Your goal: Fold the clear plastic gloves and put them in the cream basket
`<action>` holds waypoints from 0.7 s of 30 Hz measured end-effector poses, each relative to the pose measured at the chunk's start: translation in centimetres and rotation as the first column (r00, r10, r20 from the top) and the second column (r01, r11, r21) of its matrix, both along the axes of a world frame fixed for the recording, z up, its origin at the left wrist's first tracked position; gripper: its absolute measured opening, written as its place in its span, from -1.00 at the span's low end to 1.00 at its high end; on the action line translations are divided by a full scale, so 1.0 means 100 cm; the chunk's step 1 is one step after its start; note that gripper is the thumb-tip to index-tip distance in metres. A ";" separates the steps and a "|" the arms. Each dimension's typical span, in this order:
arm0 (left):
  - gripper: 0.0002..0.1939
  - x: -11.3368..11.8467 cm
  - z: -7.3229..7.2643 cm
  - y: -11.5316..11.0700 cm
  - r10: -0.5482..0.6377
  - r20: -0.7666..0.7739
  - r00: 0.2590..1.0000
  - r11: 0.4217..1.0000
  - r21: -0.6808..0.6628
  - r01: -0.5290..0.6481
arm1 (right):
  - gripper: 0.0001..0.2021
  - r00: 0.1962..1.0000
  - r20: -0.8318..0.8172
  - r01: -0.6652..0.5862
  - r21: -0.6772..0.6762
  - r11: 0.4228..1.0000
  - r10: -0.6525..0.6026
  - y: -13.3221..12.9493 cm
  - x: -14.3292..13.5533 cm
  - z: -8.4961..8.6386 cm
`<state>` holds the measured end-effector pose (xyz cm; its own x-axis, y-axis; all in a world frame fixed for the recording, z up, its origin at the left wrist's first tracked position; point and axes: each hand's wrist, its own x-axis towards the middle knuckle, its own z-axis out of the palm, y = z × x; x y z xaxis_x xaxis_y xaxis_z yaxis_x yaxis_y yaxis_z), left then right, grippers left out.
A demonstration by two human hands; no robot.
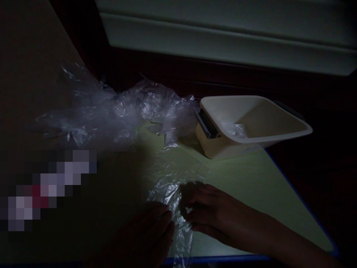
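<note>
A clear plastic bag lies crumpled in a narrow strip between my hands on the pale green tabletop, reaching the front edge. My left hand, very dark, is at its left side with the fingers curled together against the plastic. From the right, my right hand closes bent fingers on the same plastic; its thumb is lost in shadow. Behind them, a heap of crumpled clear plastic bags spreads to the left.
A cream plastic bin with dark handles stands at the table's back right, some clear plastic inside. A pale ledge runs across the back. A blurred, pixelated item is at the left. Blue trim edges the table. The scene is dim.
</note>
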<state>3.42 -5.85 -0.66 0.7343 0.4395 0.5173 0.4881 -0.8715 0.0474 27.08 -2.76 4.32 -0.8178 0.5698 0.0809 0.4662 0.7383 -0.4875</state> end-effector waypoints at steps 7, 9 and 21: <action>-0.67 0.004 0.004 0.002 0.031 0.029 0.999 1.000 -0.003 -0.031 | -0.86 0.993 -0.107 0.043 -0.125 0.991 -0.056 0.004 -0.003 -0.001; -0.68 0.005 0.004 0.002 0.028 0.031 0.999 1.000 -0.007 -0.028 | -0.86 0.987 -0.135 0.062 -0.189 0.980 -0.088 0.005 -0.004 -0.002; -0.73 0.001 -0.006 -0.004 0.030 0.017 0.999 0.997 -0.078 -0.029 | -0.77 0.994 -0.083 0.058 -0.218 0.974 -0.077 0.006 -0.003 0.001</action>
